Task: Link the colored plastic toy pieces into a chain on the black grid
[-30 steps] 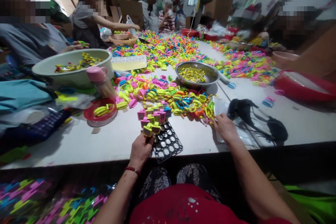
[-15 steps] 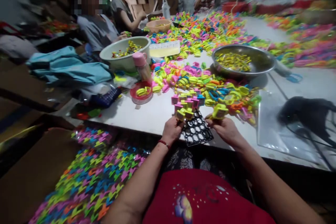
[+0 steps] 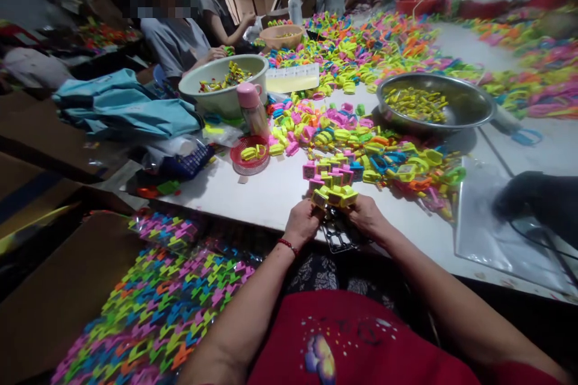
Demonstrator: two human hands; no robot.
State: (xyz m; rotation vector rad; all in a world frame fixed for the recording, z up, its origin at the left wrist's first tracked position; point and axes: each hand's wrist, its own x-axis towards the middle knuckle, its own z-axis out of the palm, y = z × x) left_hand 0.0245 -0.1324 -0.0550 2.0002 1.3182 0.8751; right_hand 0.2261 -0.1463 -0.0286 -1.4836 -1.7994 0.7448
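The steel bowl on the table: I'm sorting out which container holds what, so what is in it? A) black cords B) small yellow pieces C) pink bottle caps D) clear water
B: the steel bowl holds a loose heap of small yellow pieces; no caps, water or cords show inside it.

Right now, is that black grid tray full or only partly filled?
Partly filled: the black grid tray shows empty cells near the hands; colourful toy pieces fill its far rows.
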